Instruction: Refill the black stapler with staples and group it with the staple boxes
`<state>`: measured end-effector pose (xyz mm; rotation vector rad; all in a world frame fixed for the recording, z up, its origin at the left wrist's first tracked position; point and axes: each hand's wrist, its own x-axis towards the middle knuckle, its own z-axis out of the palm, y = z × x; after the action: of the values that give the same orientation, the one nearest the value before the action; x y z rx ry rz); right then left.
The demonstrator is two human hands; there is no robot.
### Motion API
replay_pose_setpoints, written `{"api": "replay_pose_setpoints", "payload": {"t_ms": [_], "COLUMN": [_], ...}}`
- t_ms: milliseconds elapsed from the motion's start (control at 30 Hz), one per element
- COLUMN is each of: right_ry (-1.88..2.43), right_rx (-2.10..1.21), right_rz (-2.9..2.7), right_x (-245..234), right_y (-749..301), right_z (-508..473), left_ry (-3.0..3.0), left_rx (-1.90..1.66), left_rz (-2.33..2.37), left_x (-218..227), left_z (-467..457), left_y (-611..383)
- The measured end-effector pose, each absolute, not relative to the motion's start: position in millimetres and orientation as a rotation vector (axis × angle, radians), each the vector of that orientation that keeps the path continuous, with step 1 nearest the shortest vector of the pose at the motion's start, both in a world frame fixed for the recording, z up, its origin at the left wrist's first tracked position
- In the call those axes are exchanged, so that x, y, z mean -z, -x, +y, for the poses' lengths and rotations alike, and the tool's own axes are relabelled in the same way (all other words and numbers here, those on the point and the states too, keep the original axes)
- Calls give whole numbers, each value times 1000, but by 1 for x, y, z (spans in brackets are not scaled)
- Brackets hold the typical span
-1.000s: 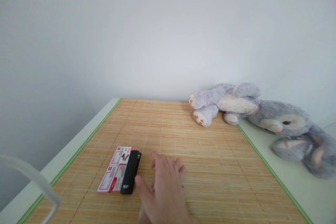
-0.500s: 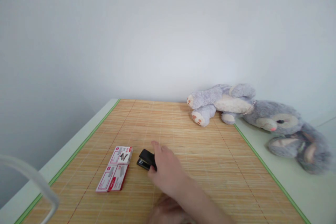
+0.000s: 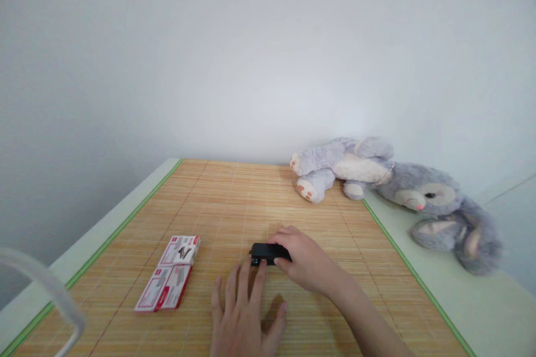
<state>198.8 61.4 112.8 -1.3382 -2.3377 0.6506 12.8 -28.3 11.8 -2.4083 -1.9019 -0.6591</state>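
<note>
A black stapler lies on the bamboo mat, its long side running left to right. My right hand grips its right end, with the thumb in front and the fingers behind. In front of the stapler my left hand lies with fingers spread, and its fingertips touch or nearly touch the stapler's near left edge. To the left are small red-and-white boxes: one pictures a stapler, and the nearer one pictures staples.
A grey plush rabbit lies on its side at the back right, against the wall. A white curved tube rises at the lower left. The mat has a green border over a pale table.
My right hand has moved right with the stapler, which now lies straighter across. My left hand has come forward from the bottom edge to the stapler with spread fingers. The view has shifted slightly.
</note>
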Motion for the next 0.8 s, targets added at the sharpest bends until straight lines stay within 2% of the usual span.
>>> {"api": "replay_pose_setpoints", "payload": {"t_ms": [267,433,600,800], "right_ry": [1396,1415,1482,1501], "right_rx": [-467,-430,-576,-864], "right_rz": [-2358,-2234,-1952,-1504], "right_x": [-103,-122,-139,-98], "right_y": [-163,-169,-215,-262], "right_z": [68,60,35,19], "left_ry": [2386,2406,2340,2332], "left_rx": [532,500,619,726], "left_rz": [-2064,-2058,-2026,-2006], "left_x": [-21,-28,-32,-33], "left_z": [-28,-26,-29,-28], "left_y": [-17,-13,-19,-21]}}
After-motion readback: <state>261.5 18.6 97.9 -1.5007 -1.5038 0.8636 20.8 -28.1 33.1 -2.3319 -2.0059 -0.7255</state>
